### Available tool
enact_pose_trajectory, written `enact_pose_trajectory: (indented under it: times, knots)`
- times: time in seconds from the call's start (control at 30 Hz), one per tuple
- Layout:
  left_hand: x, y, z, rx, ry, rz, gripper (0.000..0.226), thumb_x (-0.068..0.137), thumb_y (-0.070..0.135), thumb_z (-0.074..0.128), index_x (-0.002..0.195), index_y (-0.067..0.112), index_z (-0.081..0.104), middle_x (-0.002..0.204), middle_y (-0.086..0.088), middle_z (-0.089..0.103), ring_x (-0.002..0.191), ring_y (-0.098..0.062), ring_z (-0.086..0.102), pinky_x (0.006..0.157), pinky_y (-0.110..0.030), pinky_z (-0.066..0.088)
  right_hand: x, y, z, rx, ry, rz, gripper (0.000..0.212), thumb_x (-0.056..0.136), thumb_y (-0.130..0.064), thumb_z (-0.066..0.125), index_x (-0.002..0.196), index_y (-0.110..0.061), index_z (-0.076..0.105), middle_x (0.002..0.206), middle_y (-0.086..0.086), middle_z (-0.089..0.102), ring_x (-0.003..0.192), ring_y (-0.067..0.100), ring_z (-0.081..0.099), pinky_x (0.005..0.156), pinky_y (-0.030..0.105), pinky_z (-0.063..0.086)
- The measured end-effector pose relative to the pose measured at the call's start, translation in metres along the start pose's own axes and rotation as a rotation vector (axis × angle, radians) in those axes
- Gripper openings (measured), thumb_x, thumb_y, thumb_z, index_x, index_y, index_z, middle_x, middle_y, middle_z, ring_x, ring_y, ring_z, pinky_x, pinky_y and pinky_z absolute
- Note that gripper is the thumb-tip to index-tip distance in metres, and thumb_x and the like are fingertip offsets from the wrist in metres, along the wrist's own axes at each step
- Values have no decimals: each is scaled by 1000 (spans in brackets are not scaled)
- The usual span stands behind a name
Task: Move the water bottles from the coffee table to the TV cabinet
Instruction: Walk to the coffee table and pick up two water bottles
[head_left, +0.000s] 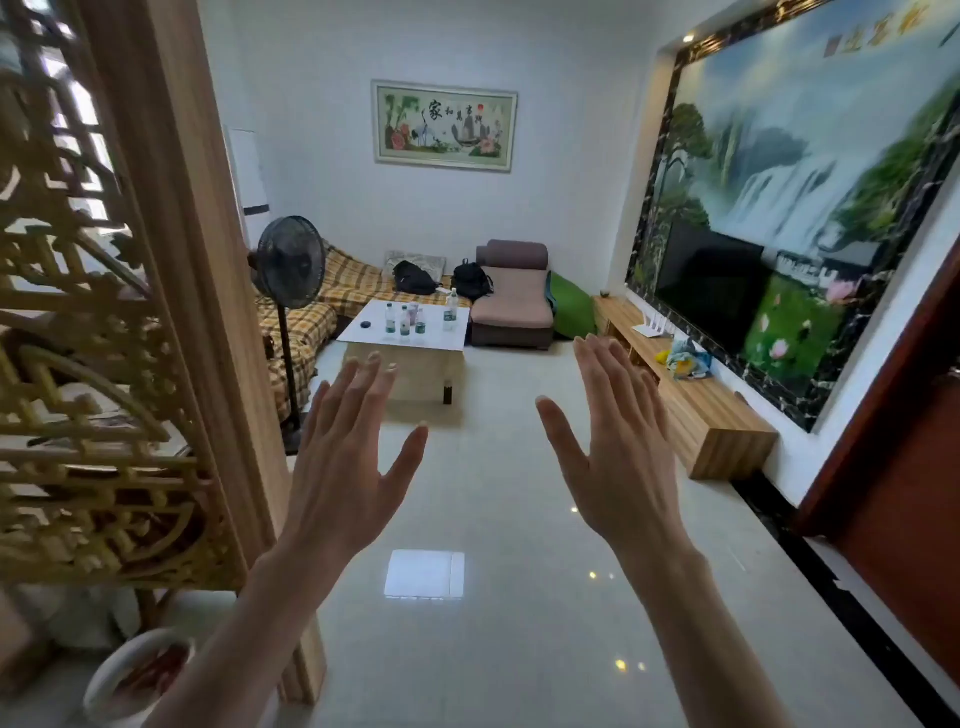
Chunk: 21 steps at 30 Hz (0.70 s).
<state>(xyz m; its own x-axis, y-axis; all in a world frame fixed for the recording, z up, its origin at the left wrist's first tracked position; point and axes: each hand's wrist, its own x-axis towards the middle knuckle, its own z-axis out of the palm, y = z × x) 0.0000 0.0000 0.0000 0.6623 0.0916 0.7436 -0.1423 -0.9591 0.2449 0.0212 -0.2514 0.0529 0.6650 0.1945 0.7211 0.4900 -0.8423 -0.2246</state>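
Several clear water bottles with green labels (404, 322) stand upright on the white-topped coffee table (441, 338) far across the room. The long wooden TV cabinet (711, 415) runs along the right wall under the dark TV. My left hand (348, 457) and my right hand (618, 447) are raised in front of me, backs toward the camera, fingers spread, holding nothing. Both hands are well short of the table and the cabinet.
A carved wooden screen (119, 312) and its post stand close on my left. A black standing fan (288, 270) is beside a checked sofa. A brown chair (514, 301) sits behind the table. A white router (652, 328) and a cloth bundle (685, 359) lie on the cabinet. Glossy tiled floor stretches ahead.
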Motion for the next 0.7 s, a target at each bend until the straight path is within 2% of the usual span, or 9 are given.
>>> enact_pose_trajectory:
  times: [0.13, 0.27, 0.47, 0.7]
  knots:
    - [56, -3, 52, 24, -18, -16, 70, 101, 63, 38, 158, 22, 32, 169, 0, 29, 158, -17, 19, 127, -51, 26, 53, 46, 42, 5, -11, 17, 70, 102, -62, 28, 156, -19, 29, 165, 1, 29, 155, 18, 18, 126, 43, 16]
    - [102, -6, 102, 34, 17, -21, 70, 101, 65, 34, 157, 24, 32, 168, 2, 29, 158, -15, 18, 128, -45, 21, 99, 86, 86, 19, -19, -16, 69, 103, -61, 30, 157, -19, 28, 166, 0, 28, 155, 16, 16, 126, 43, 18]
    - [155, -18, 155, 51, 29, -34, 69, 101, 65, 33, 157, 24, 33, 168, 1, 30, 158, -16, 19, 127, -42, 19, 162, 115, 142, 37, -23, -31, 72, 101, -65, 23, 158, -21, 25, 166, 0, 27, 156, 17, 15, 126, 44, 18]
    - [220, -56, 230, 45, 20, -41, 69, 101, 65, 33, 157, 24, 33, 168, 0, 29, 158, -16, 18, 128, -44, 16, 232, 152, 222, 47, -10, -44, 69, 102, -63, 29, 156, -20, 28, 165, 0, 30, 156, 17, 16, 126, 43, 17]
